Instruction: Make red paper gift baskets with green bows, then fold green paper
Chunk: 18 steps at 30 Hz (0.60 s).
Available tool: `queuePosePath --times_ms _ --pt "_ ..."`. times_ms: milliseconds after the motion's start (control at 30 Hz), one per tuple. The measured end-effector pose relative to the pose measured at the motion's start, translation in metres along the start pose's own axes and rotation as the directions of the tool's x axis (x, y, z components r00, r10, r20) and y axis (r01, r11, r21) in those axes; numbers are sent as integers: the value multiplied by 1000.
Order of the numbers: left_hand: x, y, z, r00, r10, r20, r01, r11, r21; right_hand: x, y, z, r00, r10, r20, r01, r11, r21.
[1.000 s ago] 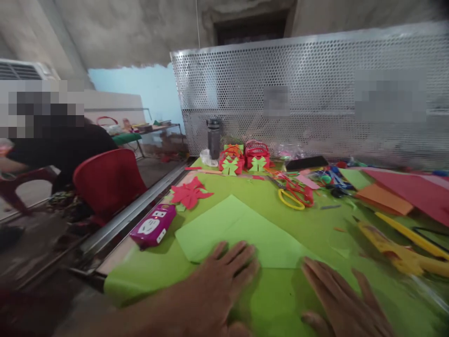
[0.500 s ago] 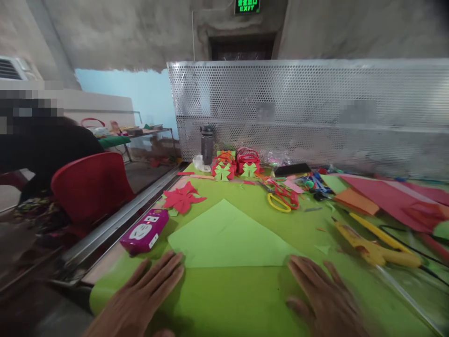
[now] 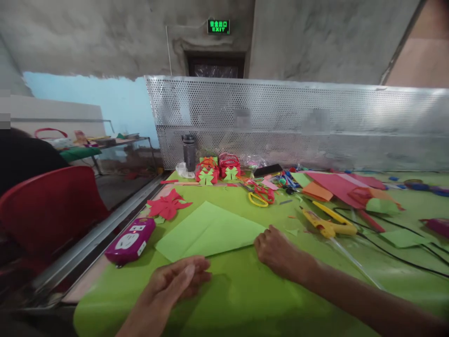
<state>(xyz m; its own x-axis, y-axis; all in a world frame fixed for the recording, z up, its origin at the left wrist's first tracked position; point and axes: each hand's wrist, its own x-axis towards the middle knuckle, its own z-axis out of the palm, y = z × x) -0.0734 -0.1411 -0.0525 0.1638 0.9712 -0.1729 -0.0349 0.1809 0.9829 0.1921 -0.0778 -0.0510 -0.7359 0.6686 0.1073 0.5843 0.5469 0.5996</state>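
A light green sheet of paper (image 3: 206, 229) lies in front of me on the green table covering, turned at an angle, with a faint crease across its left part. My right hand (image 3: 277, 250) is closed, its fingers pinching the sheet's right corner. Close to the sheet's lower edge is my left hand (image 3: 175, 283), loosely curved and open, with the thumb near the fingers and no object visible in it. To the left of the sheet are a purple power strip (image 3: 130, 241) and red flower-shaped cutouts (image 3: 168, 204).
A yellow glue gun (image 3: 326, 224) and its black cord lie to the right. Scissors (image 3: 259, 196), red paper sheets (image 3: 340, 187) and small red baskets with green bows (image 3: 229, 167) are farther back. A dark bottle (image 3: 189, 152) stands by the perforated metal panel (image 3: 280, 112).
Both hands have left their flat position beside the paper's lower corners. My right hand now grips the right corner, my left hand has turned and curled, and the paper has rotated. The view has swung right.
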Motion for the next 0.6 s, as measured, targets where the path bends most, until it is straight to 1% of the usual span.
queuePosePath --times_ms 67,133,167,200,233,300,333,400,433,467,500,533,567,600 --pt "6 4 13 988 -132 82 149 957 -248 1 6 -9 1000 18 -8 -18 999 -28" --pt "13 8 24 962 -226 155 270 882 -387 1 8 -19 998 50 -24 -51 997 -57" --pt "16 11 28 952 -250 175 302 849 -434 0 7 -24 997 67 -48 -71 995 -76" --pt "20 13 31 951 -251 180 308 823 -477 -1 4 -27 993 81 -82 -89 991 -97" --pt "24 16 33 959 -236 160 285 810 -513 -3 0 -29 987 93 -132 -109 986 -123" --pt "33 22 34 981 -185 59 187 817 -545 -7 -11 -27 966 88 -243 -129 979 -158" --pt "37 25 32 986 -168 -24 130 837 -531 -9 -17 -24 951 82 -298 -134 978 -158" --pt "45 31 28 975 -152 -161 58 878 -475 -13 -22 -17 920 81 -384 -128 987 -100" --pt "48 35 25 971 -136 -199 33 892 -452 -14 -21 -13 905 103 -414 -124 992 -26" --pt "51 40 23 973 -103 -207 3 901 -434 -13 -17 -10 891 152 -427 -128 988 85" --pt "54 45 21 978 -49 -201 -40 907 -418 -11 -9 -7 875 237 -422 -150 962 230" --pt "57 51 19 985 23 -173 -92 909 -407 -8 1 -4 857 345 -384 -180 897 405" --pt "59 57 17 984 101 -149 -152 909 -389 -3 13 -2 831 461 -311 -218 784 581" --pt "62 63 16 979 162 -126 -198 908 -369 3 27 0 791 572 -216 -253 628 736"
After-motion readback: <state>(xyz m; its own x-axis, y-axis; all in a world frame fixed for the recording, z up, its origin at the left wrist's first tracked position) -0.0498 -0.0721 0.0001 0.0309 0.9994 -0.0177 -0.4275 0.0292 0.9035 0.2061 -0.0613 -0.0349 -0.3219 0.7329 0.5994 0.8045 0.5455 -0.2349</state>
